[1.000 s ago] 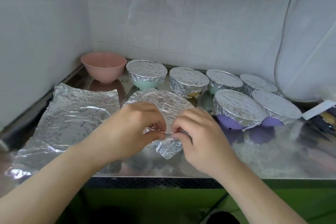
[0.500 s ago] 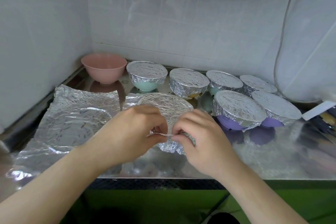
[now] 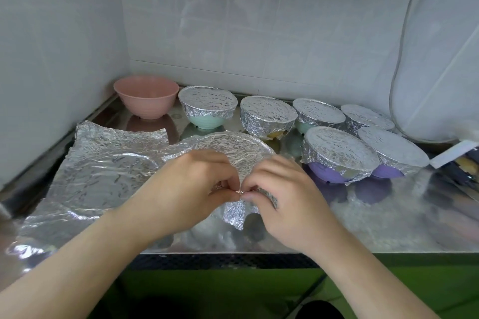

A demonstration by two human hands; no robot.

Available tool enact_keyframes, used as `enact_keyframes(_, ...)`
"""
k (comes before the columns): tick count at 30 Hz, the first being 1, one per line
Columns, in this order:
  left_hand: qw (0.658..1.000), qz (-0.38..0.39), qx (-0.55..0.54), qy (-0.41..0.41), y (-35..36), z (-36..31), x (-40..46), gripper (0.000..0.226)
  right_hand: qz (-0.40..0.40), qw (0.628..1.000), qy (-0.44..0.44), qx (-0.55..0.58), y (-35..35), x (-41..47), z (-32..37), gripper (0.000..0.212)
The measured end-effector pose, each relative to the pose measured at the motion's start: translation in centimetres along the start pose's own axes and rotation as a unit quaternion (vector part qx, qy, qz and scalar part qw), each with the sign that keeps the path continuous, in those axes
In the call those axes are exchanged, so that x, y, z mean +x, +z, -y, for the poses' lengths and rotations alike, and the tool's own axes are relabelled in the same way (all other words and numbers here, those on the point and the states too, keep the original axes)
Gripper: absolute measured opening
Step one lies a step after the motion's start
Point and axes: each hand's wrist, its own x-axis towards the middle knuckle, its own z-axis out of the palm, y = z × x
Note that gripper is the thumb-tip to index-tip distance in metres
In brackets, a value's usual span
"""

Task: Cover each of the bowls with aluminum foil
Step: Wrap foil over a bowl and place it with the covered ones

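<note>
Head view, the only one. Left hand (image 3: 193,186) and right hand (image 3: 281,197) meet at the near centre of the steel counter (image 3: 388,228), fingertips of both pinched onto the near edge of a foil sheet (image 3: 228,147) draped over a bowl; the bowl itself is hidden under the foil and hands. A loose foil flap (image 3: 234,215) hangs below the pinch. Risk, as I judge it: thin, crinkled foil pulled between two pinches could tear at the rim, or tugging could drag the light bowl toward the counter edge. Count: six bowls already foil-capped at far right, e.g. the mint bowl (image 3: 207,109) and purple bowl (image 3: 334,160); one in hand; one pink bowl (image 3: 146,96) uncovered, far left. One spare foil sheet (image 3: 98,168) lies flat at near left.
</note>
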Motion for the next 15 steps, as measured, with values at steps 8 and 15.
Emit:
enact_keyframes(8, 1.0, 0.013, 0.001, -0.014, -1.5, 1.0, -0.3, 0.012, 0.001, 1.0, 0.018, -0.009, -0.6, -0.3, -0.3, 0.009)
enact_keyframes(15, 0.999, 0.017, -0.03, -0.016, -1.1, 0.4, -0.1, 0.009, -0.015, 1.0, 0.018, -0.001, 0.4, -0.1, 0.0, 0.014)
